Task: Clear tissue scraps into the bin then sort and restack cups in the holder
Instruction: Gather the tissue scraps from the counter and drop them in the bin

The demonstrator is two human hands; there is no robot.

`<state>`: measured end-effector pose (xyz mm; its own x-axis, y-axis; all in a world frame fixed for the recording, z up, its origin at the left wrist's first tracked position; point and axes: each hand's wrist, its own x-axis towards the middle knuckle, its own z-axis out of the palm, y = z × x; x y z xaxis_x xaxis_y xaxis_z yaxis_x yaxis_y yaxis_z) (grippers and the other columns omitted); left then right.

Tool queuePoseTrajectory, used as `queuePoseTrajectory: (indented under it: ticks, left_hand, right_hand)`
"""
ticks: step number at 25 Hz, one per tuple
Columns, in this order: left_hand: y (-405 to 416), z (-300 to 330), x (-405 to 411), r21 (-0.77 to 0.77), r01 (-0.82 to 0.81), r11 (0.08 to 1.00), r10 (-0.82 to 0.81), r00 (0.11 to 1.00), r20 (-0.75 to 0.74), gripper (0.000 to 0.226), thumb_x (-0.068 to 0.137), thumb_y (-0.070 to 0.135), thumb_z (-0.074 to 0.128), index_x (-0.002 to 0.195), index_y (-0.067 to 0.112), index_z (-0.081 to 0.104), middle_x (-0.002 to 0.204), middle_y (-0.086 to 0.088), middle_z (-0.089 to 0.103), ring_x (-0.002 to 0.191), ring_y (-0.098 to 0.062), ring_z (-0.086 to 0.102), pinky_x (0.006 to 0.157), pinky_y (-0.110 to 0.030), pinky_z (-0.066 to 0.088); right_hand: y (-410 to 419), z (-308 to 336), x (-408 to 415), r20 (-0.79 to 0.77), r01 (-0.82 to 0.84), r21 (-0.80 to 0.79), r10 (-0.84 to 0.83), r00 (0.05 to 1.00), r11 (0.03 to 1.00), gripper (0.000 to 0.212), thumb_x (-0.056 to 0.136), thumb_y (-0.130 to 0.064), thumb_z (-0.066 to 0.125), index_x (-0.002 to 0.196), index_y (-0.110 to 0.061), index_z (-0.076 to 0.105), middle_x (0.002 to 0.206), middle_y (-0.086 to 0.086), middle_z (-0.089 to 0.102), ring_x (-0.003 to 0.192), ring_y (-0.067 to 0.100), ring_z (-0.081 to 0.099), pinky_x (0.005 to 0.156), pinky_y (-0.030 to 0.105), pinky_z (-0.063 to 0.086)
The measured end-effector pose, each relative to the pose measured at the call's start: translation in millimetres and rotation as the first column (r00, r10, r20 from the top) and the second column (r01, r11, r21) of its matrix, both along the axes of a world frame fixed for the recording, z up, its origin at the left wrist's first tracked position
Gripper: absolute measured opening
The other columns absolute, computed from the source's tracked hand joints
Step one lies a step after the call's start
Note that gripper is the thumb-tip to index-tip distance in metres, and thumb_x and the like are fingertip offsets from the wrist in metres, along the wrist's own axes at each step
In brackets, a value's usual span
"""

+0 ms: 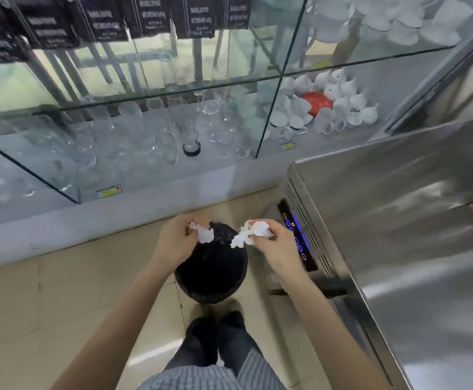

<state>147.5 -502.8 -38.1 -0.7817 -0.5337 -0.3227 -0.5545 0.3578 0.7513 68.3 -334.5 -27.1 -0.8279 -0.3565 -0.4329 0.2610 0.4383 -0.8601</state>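
The person stood over the bin (211,273), a round black one lined with a dark bag, set on the tiled floor (61,299) just in front of their dark shoes (215,337); both bare arms reached out above it; the left hand (173,243) had its fingers curled around a crumpled white tissue scrap (203,233), held over the far left edge of the bin's mouth; the right hand (277,246) gripped a second tissue wad (250,232), bigger and ragged, with a loose tail hanging down over the bin's right rim; the 2 hands were apart, the bin's opening showing dark between them; beside the right hand ran a stainless steel surface (398,220), its front edge carrying a black control panel (295,235) with small blue and red lit rings; beyond the bin stood a glass cabinet (145,136); clear glasses (134,142) crowded its left bay, white mugs (328,114) sat heaped in the right bay around something red (318,102); more white cups (392,21) showed on the shelf above, blurred; dark printed cards (103,21) hung along the top left; I could not read them
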Motion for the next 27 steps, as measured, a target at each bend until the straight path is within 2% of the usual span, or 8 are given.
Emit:
queuePoseTrajectory:
  ticks: [4,7,10,12,17,21,24,27]
  left_hand:
    - [-1,-14,10,0.104,-0.095,0.990,0.091,0.995,0.044,0.032,0.082,0.000,0.044,0.070,0.024,0.062,0.070,0.001,0.061,0.072,-0.022,0.057,0.052,-0.013,0.037]
    - [-4,-34,11,0.122,-0.123,0.985,0.111,0.989,0.096,0.027,0.085,0.006,0.044,0.077,0.023,0.063,0.065,0.004,0.060,0.065,-0.021,0.058,0.044,-0.008,0.036]
    - [-9,-63,8,0.109,-0.105,0.988,0.090,0.987,0.135,0.027,0.085,0.005,0.041,0.085,0.017,0.066,0.078,-0.004,0.064,0.066,-0.022,0.058,0.047,-0.012,0.034]
    - [-10,-90,7,0.078,-0.110,0.991,0.098,0.984,0.148,0.026,0.085,0.004,0.042,0.091,0.011,0.066,0.078,-0.002,0.059,0.060,-0.011,0.048,0.050,-0.015,0.031]
    - [-13,-205,4,0.110,-0.120,0.987,0.098,0.978,0.185,0.020,0.083,0.010,0.049,0.095,0.013,0.064,0.084,-0.004,0.056,0.078,-0.020,0.054,0.063,-0.025,0.039]
    - [-14,-322,2,0.112,-0.102,0.988,0.072,0.966,0.247,0.018,0.083,0.013,0.052,0.096,0.011,0.064,0.082,-0.007,0.062,0.074,-0.022,0.058,0.067,-0.032,0.046]
    - [-16,-387,2,0.112,-0.081,0.990,0.042,0.948,0.316,0.021,0.084,0.012,0.050,0.100,0.012,0.063,0.089,-0.007,0.065,0.079,-0.022,0.061,0.068,-0.032,0.046]
    - [-14,-451,2,0.121,-0.055,0.991,0.009,0.935,0.356,0.023,0.085,0.011,0.050,0.104,0.011,0.061,0.102,-0.011,0.065,0.089,-0.022,0.058,0.070,-0.026,0.039]
  right_hand:
    - [-19,-23,-10,0.035,-0.082,0.057,0.080,0.996,0.995,0.026,0.072,-0.008,0.058,0.082,-0.030,0.067,0.091,0.002,0.071,0.097,0.023,0.065,0.094,0.048,0.049]
    - [-37,-47,-17,0.041,-0.148,0.125,0.143,0.989,0.981,0.021,0.071,-0.013,0.056,0.086,-0.023,0.067,0.091,0.007,0.071,0.094,0.026,0.064,0.090,0.050,0.051]
    - [-52,-77,-25,0.042,-0.230,0.211,0.226,0.973,0.950,0.022,0.079,-0.011,0.053,0.097,-0.012,0.065,0.091,0.007,0.069,0.090,0.024,0.062,0.077,0.031,0.052]
    - [-58,-103,-28,0.042,-0.267,0.259,0.265,0.963,0.928,0.022,0.083,-0.012,0.050,0.100,-0.010,0.064,0.093,0.006,0.067,0.088,0.021,0.058,0.066,0.023,0.044]
    - [-63,-208,-23,0.070,-0.313,0.326,0.307,0.949,0.892,0.022,0.087,-0.015,0.046,0.102,-0.011,0.062,0.101,0.005,0.065,0.088,0.017,0.052,0.062,0.022,0.037]
    - [-67,-322,-25,0.125,-0.369,0.376,0.348,0.929,0.850,0.025,0.088,-0.015,0.045,0.106,-0.007,0.060,0.104,0.013,0.065,0.089,0.024,0.056,0.066,0.028,0.039]
    - [-68,-389,-30,0.136,-0.386,0.406,0.363,0.922,0.828,0.024,0.086,-0.013,0.046,0.105,-0.008,0.059,0.103,0.015,0.065,0.082,0.021,0.053,0.050,0.012,0.038]
    - [-67,-457,-33,0.158,-0.426,0.438,0.399,0.903,0.792,0.025,0.085,-0.008,0.047,0.107,-0.007,0.058,0.105,0.015,0.064,0.080,0.019,0.050,0.046,0.006,0.038]
